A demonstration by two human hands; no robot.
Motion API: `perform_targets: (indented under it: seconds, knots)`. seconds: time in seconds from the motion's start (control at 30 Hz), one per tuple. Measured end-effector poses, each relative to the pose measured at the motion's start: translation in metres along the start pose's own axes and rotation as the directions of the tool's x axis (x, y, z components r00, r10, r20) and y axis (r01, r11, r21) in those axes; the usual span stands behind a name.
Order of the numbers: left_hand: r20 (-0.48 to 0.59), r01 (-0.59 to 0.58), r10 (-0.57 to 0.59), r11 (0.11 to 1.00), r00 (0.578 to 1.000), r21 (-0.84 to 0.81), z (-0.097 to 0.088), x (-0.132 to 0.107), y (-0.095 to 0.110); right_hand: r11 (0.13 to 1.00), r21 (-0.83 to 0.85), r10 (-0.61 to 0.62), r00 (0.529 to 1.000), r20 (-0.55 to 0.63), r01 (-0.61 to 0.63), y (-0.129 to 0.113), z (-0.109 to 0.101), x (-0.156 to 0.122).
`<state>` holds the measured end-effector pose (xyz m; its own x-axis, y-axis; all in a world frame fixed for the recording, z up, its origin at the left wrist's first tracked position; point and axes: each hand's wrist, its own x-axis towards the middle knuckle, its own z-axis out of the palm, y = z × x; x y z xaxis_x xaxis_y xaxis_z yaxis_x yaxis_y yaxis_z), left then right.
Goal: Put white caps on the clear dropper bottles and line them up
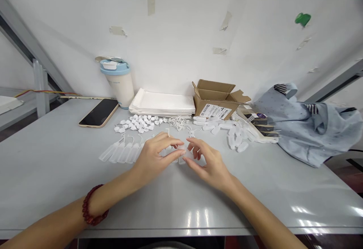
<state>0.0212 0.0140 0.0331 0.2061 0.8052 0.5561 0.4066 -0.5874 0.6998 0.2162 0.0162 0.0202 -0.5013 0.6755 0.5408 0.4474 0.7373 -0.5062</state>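
Note:
My left hand, with a dark red bead bracelet on the wrist, hovers over the table with thumb and forefinger apart. Opposite it, my right hand has its thumb and fingers curved and spread. Between the fingertips of both hands is a small translucent plastic sleeve, partly hidden; neither hand is plainly closed on it. To the left lie several similar sleeves with white cord loops, side by side in a row that runs behind my left hand. More pieces show partly behind my right fingers.
Beyond the hands lie white caps, white cords and loose translucent sleeves. Along the wall stand a cup, white packets and an open cardboard box. A phone lies left, a blue-grey cloth right.

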Motion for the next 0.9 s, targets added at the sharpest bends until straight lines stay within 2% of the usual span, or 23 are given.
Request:
perform_targets:
  seconds: [0.2, 0.4, 0.73, 0.9]
  knots:
    - [-0.006, -0.107, 0.108, 0.993, 0.994, 0.055, 0.0031, -0.0022, -0.0023, 0.999, 0.032, -0.038, 0.999, 0.001, 0.038, -0.0006, 0.0028, 0.0003]
    - [-0.041, -0.264, 0.272, 0.955, 0.962, 0.135, 0.0051, -0.0025, -0.0045, 0.997, 0.070, -0.008, 0.998, -0.056, 0.012, -0.0008, 0.0002, 0.0017]
    - [-0.081, -0.380, 0.394, 0.914, 0.916, 0.145, 0.0072, -0.0017, -0.0012, 0.996, 0.084, 0.022, 0.995, -0.099, -0.014, -0.0043, -0.0003, 0.0017]
    - [-0.088, -0.422, 0.438, 0.894, 0.895, 0.153, 0.0068, -0.0023, -0.0009, 0.986, 0.152, 0.078, 0.992, -0.097, -0.063, -0.0062, -0.0003, 0.0019]
